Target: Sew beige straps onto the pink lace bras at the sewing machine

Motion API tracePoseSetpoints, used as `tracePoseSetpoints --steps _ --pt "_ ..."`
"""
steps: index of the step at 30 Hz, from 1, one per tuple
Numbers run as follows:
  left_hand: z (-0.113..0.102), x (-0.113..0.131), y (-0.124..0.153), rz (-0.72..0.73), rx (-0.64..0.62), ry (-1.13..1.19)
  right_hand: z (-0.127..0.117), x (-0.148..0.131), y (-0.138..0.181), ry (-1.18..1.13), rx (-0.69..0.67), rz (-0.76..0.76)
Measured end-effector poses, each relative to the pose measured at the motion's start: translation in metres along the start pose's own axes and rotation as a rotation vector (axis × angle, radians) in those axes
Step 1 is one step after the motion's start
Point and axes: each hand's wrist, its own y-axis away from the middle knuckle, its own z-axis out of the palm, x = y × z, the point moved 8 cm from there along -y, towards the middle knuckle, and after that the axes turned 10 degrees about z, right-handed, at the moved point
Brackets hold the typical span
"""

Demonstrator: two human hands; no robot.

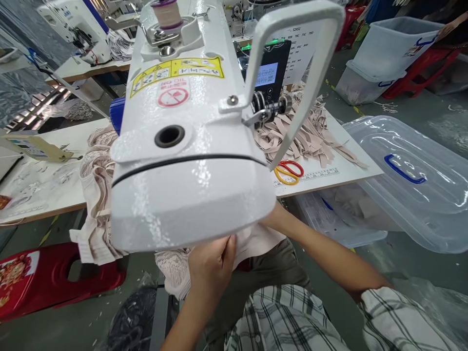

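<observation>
A white sewing machine head (pixel 193 195) fills the middle and covers the needle area. Just below its front edge, my left hand (pixel 212 263) is closed, thumb against fingers, on a beige lace-trimmed garment piece (pixel 261 242). Lace (pixel 173 270) from the fabric hangs to the left of that hand. My right hand (pixel 272 218) reaches under the machine head from the right; only the wrist end shows, and its fingers are hidden. A stack of beige lace pieces (pixel 97 195) drapes over the table edge on the left.
Beige fabric strips (pixel 303 129) lie on the right of the table (pixel 351 168), near red-and-yellow-handled scissors (pixel 288 172). A clear plastic lid (pixel 413 180) rests at right. A red stool (pixel 54 275) stands lower left. Plastic bins (pixel 387 53) and another person's hand (pixel 448 30) are farther back.
</observation>
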Motion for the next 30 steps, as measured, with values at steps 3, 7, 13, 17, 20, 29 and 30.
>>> tracePoseSetpoints --steps 3,7,13,17,20,29,30 --pt "0.000 0.000 0.001 0.001 0.000 -0.007 0.003 0.004 -0.003 -0.021 -0.012 -0.002" --pt "0.002 -0.002 0.001 0.008 -0.007 0.001 0.005 0.007 -0.004 -0.021 -0.005 -0.011" --pt "0.003 -0.003 0.002 0.007 -0.018 0.000 0.006 0.010 -0.005 0.016 -0.005 -0.021" --pt "0.002 -0.002 0.002 0.012 -0.011 0.010 0.007 0.009 -0.004 0.028 -0.009 0.008" --pt "-0.001 -0.003 0.004 0.007 0.014 0.021 0.007 0.010 -0.003 0.012 0.006 0.024" --pt "-0.014 -0.007 0.008 0.054 0.079 0.053 0.010 0.009 0.002 -0.046 0.054 -0.027" --pt "-0.014 -0.008 0.008 0.055 0.086 0.048 0.010 0.009 0.002 -0.048 0.054 -0.024"
